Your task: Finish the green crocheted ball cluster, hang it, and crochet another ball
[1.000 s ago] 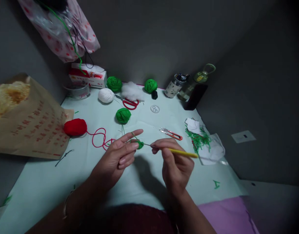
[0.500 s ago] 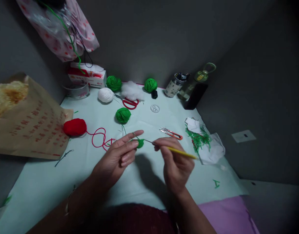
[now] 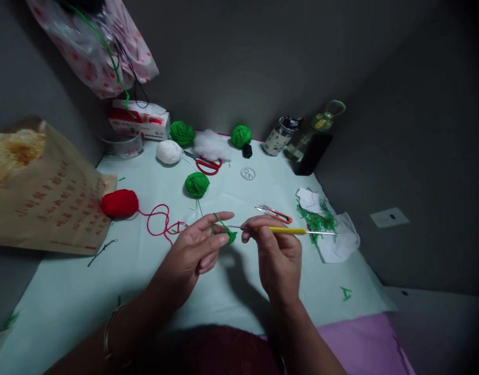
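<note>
Between the thumb and fingers of my left hand (image 3: 196, 250) is a small green crochet piece (image 3: 232, 237). Green yarn loops over its raised index finger and runs back to a green yarn ball (image 3: 197, 185). My right hand (image 3: 280, 258) grips a crochet hook (image 3: 286, 230) by its yellow handle, like a pen. The hook's thin metal tip points left, close to the yarn above the green piece; whether it catches a loop is too small to tell. A second metal end sticks out to the right.
Orange thread snips (image 3: 276, 213) lie beyond my right hand, and red-handled scissors (image 3: 209, 166) farther back. A red yarn ball (image 3: 120, 203) trails yarn at left beside a paper bag (image 3: 55, 203). Green yarn scraps (image 3: 319, 221), a pen cup (image 3: 277, 138) and a bottle (image 3: 302, 146) stand right.
The hook has turned more level, its tip shifting to the yarn above the piece. The green piece has moved slightly right and down with my left fingers.
</note>
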`<state>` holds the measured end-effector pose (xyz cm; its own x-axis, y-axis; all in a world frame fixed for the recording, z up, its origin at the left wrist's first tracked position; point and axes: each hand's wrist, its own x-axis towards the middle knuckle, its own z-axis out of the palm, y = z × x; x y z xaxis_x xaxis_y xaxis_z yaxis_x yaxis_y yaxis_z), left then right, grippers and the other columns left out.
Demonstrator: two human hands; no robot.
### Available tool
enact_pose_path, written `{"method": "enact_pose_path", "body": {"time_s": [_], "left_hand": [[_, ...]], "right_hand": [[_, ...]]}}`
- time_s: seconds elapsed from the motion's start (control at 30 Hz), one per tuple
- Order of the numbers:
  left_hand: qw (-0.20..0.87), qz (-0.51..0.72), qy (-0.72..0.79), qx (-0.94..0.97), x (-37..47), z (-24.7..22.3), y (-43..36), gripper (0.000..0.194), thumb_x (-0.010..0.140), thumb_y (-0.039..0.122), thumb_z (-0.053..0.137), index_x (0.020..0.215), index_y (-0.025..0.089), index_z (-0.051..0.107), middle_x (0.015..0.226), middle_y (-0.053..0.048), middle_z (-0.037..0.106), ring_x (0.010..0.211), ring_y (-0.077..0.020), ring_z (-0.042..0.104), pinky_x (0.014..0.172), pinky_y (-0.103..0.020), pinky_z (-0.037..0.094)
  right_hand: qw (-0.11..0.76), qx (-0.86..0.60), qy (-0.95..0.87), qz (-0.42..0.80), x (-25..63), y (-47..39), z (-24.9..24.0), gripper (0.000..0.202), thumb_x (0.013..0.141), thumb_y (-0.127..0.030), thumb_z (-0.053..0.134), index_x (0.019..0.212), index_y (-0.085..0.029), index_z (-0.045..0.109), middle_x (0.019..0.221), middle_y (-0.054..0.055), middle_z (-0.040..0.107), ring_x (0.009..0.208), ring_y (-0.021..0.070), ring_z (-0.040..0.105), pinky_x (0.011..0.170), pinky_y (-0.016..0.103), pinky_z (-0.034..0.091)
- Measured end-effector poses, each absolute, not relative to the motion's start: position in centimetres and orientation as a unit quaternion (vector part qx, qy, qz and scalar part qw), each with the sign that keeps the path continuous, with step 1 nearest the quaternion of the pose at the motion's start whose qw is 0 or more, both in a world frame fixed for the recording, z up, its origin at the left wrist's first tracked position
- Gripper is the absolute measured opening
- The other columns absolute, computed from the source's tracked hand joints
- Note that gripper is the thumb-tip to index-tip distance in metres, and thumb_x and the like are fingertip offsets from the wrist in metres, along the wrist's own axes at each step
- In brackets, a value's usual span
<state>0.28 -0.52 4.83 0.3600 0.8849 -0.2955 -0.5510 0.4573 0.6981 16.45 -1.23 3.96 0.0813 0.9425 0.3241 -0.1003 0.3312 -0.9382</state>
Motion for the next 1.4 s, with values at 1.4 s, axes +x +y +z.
{"method": "enact_pose_path", "body": {"time_s": [1.4], "left_hand": [[0.804, 0.432, 0.335, 0.233, 0.47, 4.5, -0.43, 0.016, 0.08, 0.024, 0.075, 0.091, 0.014, 0.07, 0.049, 0.01, 0.035, 0.04, -0.0022, 0.018, 0.039, -0.017, 0.014]], "right_hand": [[0.617, -0.438, -0.585, 0.291, 16.5, -2.04, 4.42, 0.019, 0.098, -0.018, 0.053, 0.094, -0.023, 0.07, 0.082, 0.003, 0.067, 0.074, 0.0164, 0.062, 0.067, 0.034, 0.053]]}}
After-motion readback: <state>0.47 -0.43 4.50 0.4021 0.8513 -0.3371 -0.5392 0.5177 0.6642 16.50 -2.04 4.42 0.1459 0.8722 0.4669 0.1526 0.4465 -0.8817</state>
